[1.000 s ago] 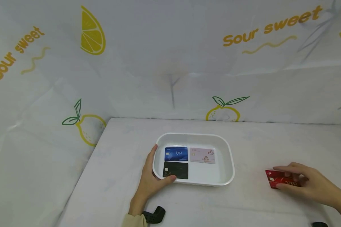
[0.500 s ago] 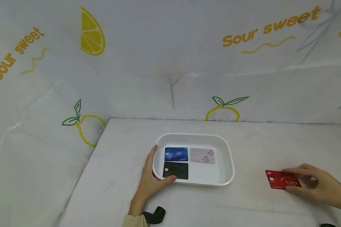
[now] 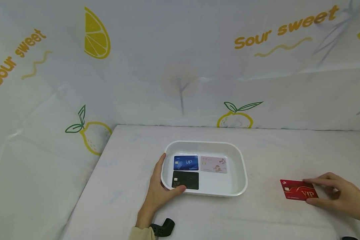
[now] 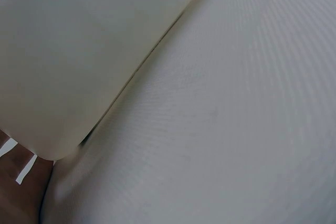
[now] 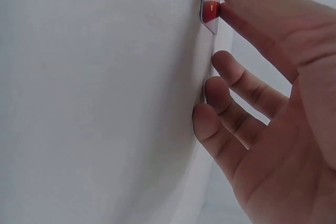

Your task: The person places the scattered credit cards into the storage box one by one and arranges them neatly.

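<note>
A white plastic tray (image 3: 243, 166) stands in the middle of the head view. My left hand (image 3: 159, 190) grips its left end, thumb over the near rim and fingers along the outer left side. Inside lie a blue VIP card (image 3: 186, 163), a pale pink VIP card (image 3: 213, 164) and a black VIP card (image 3: 186, 179); my thumb tip overlaps the black one's lower edge. To the right, my right hand (image 3: 339, 193) pinches a red VIP card (image 3: 297, 190) by its long edges between thumb and index finger. In the right wrist view its other fingers (image 5: 207, 121) are loosely bent beside the white surface.
The table (image 3: 132, 160) has a white cover, with its left edge running diagonally. Behind it hangs a white sheet (image 3: 156, 66) printed with lemons and lettering. A black wrist-worn device (image 3: 164, 228) sits by my left wrist.
My right hand has slid back to the right along the red card, uncovering more of its face. The card stays almost in place. My left hand and the tray have not moved.
</note>
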`<state>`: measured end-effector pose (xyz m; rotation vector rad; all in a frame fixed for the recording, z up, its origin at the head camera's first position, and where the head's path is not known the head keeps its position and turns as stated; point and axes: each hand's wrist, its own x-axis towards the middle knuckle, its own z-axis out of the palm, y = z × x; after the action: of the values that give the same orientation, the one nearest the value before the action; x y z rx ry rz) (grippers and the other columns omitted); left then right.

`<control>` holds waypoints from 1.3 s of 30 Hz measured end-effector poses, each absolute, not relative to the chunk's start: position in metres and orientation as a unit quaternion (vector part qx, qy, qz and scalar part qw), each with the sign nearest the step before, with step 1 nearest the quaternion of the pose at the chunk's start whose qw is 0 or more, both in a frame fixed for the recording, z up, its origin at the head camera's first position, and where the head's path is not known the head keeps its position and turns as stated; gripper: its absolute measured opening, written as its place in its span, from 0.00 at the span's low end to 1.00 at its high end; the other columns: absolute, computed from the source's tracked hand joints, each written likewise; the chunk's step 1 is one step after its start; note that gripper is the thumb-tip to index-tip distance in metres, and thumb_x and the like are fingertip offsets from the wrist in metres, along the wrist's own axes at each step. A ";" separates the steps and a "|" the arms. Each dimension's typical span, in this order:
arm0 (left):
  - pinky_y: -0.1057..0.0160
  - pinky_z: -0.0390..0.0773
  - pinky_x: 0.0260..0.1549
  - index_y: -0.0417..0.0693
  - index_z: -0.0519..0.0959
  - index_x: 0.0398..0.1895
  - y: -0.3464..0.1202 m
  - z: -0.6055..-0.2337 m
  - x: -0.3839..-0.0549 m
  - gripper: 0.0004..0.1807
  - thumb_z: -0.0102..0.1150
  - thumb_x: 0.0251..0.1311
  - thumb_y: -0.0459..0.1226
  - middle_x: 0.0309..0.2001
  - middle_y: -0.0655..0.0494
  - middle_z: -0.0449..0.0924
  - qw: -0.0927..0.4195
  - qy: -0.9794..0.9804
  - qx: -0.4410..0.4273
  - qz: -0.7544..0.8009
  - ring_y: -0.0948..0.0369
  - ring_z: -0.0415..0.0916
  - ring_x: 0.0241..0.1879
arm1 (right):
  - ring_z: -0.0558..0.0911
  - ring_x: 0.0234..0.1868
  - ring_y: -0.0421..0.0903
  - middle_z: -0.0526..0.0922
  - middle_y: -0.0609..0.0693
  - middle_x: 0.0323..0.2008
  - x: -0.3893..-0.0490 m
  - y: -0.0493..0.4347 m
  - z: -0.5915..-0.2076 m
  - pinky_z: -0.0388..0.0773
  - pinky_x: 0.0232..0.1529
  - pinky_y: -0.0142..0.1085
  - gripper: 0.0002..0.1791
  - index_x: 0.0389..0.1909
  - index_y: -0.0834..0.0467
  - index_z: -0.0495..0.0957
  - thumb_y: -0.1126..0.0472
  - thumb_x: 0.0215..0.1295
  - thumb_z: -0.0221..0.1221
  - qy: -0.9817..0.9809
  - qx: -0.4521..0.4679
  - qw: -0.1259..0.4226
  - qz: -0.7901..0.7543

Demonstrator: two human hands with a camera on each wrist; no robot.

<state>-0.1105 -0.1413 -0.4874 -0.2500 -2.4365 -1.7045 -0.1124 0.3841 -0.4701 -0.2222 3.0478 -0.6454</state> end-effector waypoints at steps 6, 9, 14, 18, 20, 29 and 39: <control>0.45 0.71 0.67 0.58 0.50 0.83 -0.141 -0.487 -0.111 0.67 0.83 0.39 0.48 0.80 0.48 0.59 0.078 -0.815 -0.082 -0.568 0.50 0.66 0.73 | 0.59 0.31 0.26 0.78 0.58 0.41 -0.114 0.382 -0.468 0.64 0.27 0.28 0.33 0.51 0.67 0.82 0.58 0.43 0.81 0.976 -0.067 0.025 -0.205; 0.44 0.71 0.67 0.59 0.50 0.83 -0.141 -0.487 -0.110 0.67 0.83 0.39 0.48 0.80 0.48 0.59 0.077 -0.816 -0.080 -0.568 0.50 0.66 0.73 | 0.60 0.30 0.26 0.80 0.60 0.41 -0.114 0.381 -0.468 0.67 0.27 0.27 0.34 0.51 0.69 0.79 0.61 0.44 0.80 0.973 -0.074 0.026 -0.217; 0.44 0.71 0.67 0.59 0.50 0.83 -0.141 -0.486 -0.110 0.67 0.83 0.39 0.47 0.80 0.49 0.59 0.076 -0.816 -0.077 -0.568 0.50 0.65 0.73 | 0.64 0.28 0.26 0.81 0.55 0.38 -0.114 0.381 -0.471 0.69 0.27 0.26 0.33 0.53 0.70 0.74 0.64 0.48 0.78 0.969 -0.078 0.039 -0.230; 0.44 0.71 0.67 0.59 0.50 0.83 -0.141 -0.486 -0.110 0.67 0.83 0.39 0.47 0.80 0.49 0.59 0.075 -0.816 -0.076 -0.568 0.50 0.66 0.73 | 0.65 0.28 0.27 0.77 0.43 0.34 -0.112 0.384 -0.475 0.68 0.26 0.27 0.32 0.54 0.69 0.73 0.64 0.50 0.77 0.967 -0.084 0.034 -0.236; 0.45 0.71 0.67 0.60 0.50 0.83 -0.141 -0.486 -0.110 0.67 0.83 0.38 0.48 0.80 0.49 0.59 0.074 -0.816 -0.074 -0.568 0.51 0.66 0.73 | 0.65 0.28 0.28 0.73 0.37 0.32 -0.112 0.386 -0.476 0.67 0.26 0.27 0.32 0.53 0.68 0.74 0.63 0.50 0.77 0.966 -0.091 0.027 -0.239; 0.46 0.73 0.65 0.62 0.50 0.83 -0.141 -0.486 -0.109 0.67 0.83 0.38 0.46 0.80 0.50 0.59 0.071 -0.816 -0.069 -0.569 0.51 0.67 0.72 | 0.64 0.32 0.27 0.62 0.12 0.42 -0.110 0.386 -0.475 0.63 0.28 0.28 0.34 0.56 0.64 0.79 0.57 0.48 0.79 0.965 -0.100 0.027 -0.241; 0.46 0.71 0.67 0.62 0.50 0.83 -0.141 -0.486 -0.110 0.67 0.83 0.38 0.47 0.80 0.50 0.59 0.073 -0.815 -0.074 -0.571 0.51 0.66 0.73 | 0.63 0.33 0.25 0.81 0.34 0.47 -0.110 0.381 -0.474 0.65 0.27 0.28 0.33 0.54 0.65 0.80 0.56 0.48 0.79 0.968 -0.086 0.022 -0.233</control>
<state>-0.1095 -0.1414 -0.4861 -0.2210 -2.4463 -1.7135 -0.1104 0.3811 -0.4737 -0.2674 3.0002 -0.7229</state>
